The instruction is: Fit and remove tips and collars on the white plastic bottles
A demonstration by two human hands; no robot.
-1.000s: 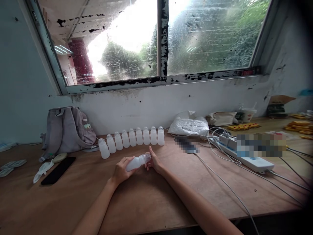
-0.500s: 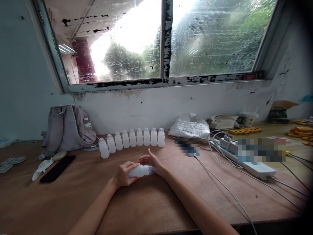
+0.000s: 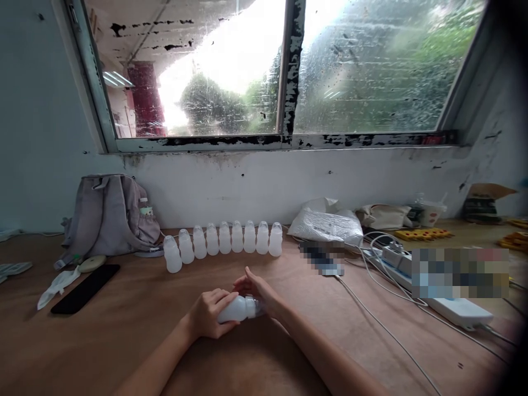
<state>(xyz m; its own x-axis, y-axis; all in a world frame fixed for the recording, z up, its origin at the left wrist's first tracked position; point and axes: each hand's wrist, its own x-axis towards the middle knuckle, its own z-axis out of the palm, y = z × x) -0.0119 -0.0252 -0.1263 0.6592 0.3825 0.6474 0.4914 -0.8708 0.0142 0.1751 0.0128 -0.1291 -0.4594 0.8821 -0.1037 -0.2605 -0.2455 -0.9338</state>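
Observation:
A frosted white bottle (image 3: 231,311) with a clear cap (image 3: 252,306) lies sideways just above the table, its cap end pointing right. My left hand (image 3: 211,313) is wrapped round the bottle's body. At the cap end is my right hand (image 3: 262,291), its palm against the cap and its fingers loosely curved and apart behind it. Part of the cap is hidden by this palm. Beyond both hands, several similar bottles (image 3: 224,238) stand upright in a slightly curved row.
On the left are a grey backpack (image 3: 108,217), a black phone (image 3: 86,289) and a crumpled white piece (image 3: 58,286). To the right lie a silvery package (image 3: 328,224), a partly blurred phone (image 3: 330,268), a white power strip (image 3: 460,312) and loose cables (image 3: 383,327). A window (image 3: 284,77) is ahead.
The view has shifted slightly. My right palm has moved in closer over the cap, with its fingers a little more curled. My left hand keeps its hold on the bottle.

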